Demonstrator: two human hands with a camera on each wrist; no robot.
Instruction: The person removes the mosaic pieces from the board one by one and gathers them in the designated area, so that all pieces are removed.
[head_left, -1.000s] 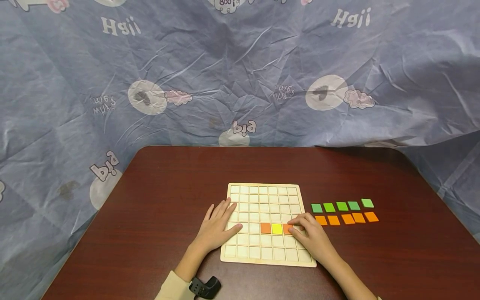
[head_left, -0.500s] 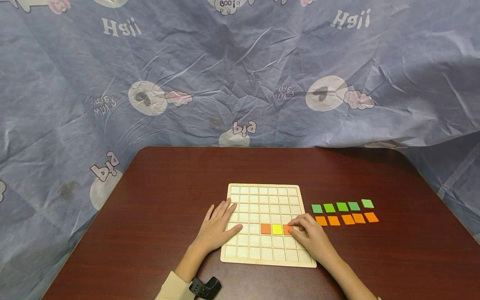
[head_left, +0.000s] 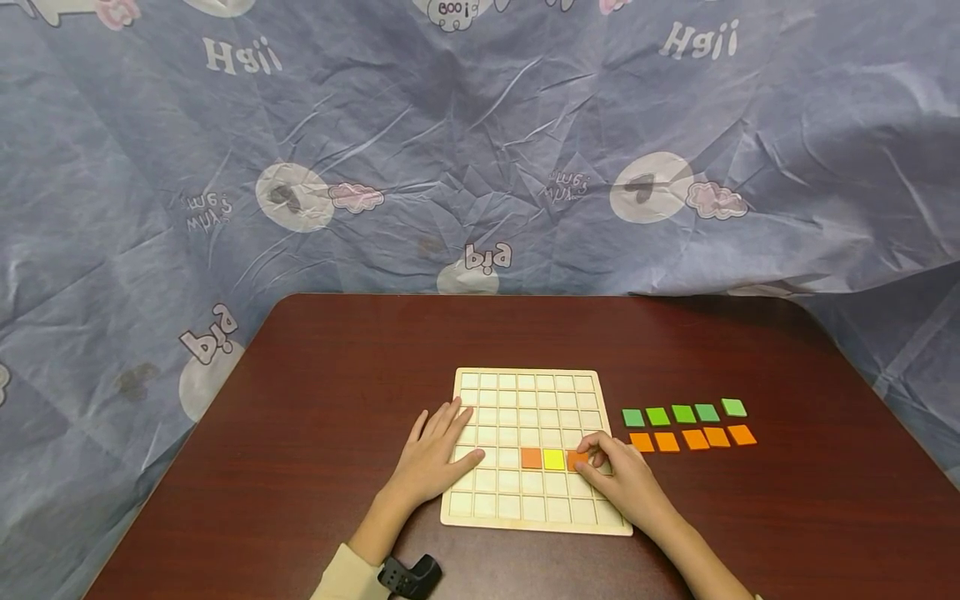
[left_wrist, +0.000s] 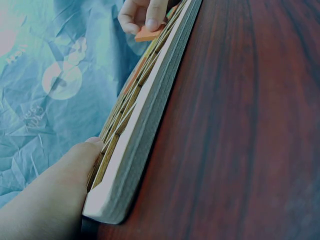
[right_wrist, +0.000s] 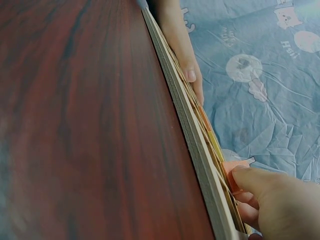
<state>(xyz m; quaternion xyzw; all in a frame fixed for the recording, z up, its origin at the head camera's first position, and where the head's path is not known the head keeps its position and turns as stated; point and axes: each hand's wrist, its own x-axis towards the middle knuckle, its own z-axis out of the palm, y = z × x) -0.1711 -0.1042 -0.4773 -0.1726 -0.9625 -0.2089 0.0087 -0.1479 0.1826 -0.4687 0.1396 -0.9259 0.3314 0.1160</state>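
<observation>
A pale wooden grid board [head_left: 536,510] lies on the table. My left hand [head_left: 431,458] rests on its left edge, fingers spread and straight, thumb over a cell. My right hand [head_left: 622,475] pinches an orange square tile [head_left: 576,461] between thumb and fingers. In the right wrist view this tile [right_wrist: 234,172] stands tilted, its lower edge at the grid. Left of it in the same row sit a yellow tile [head_left: 553,459] and another orange tile [head_left: 531,457], both flat in their cells.
Right of the board lie a row of several green tiles [head_left: 682,414] and a row of several orange tiles [head_left: 666,442]. A black band-like device [head_left: 411,577] is on the left wrist. Behind the dark red-brown table [head_left: 360,350] hangs a blue-grey printed cloth [head_left: 420,125].
The orange tile under my right hand has shifted slightly and tipped up from its cell, with the fingers now more closely round it. My left hand has stayed put.
</observation>
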